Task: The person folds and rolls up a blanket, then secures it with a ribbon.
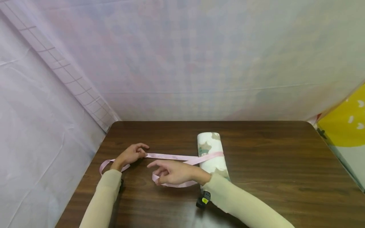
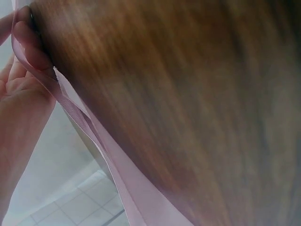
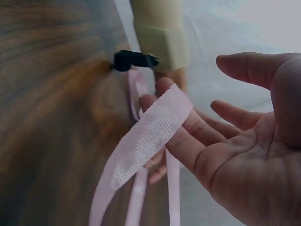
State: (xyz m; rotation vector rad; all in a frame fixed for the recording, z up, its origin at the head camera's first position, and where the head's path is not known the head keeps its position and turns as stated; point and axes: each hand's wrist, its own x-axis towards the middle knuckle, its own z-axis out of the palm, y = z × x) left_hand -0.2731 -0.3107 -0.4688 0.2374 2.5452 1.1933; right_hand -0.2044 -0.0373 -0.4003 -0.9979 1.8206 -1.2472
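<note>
A rolled white cloth (image 1: 210, 142) with beige and green prints lies on the table, with a pink ribbon (image 1: 212, 155) wrapped round its middle. To its left, my left hand (image 1: 131, 155) pinches one length of the ribbon, which runs fairly straight back to the roll. The loose end of that length curls beside the left wrist. My right hand (image 1: 174, 172) is over the table between the left hand and the roll. Its palm shows in the right wrist view, where the ribbon's cut end (image 3: 155, 127) drapes over the extended fingers and the thumb stands apart from it.
The dark wooden table (image 1: 271, 158) has rounded back corners. A pale fabric curtain (image 1: 199, 63) hangs behind it, and white sheeting (image 1: 37, 126) hangs along the left. At the far right is a yellow cloth (image 1: 345, 123) with white marks.
</note>
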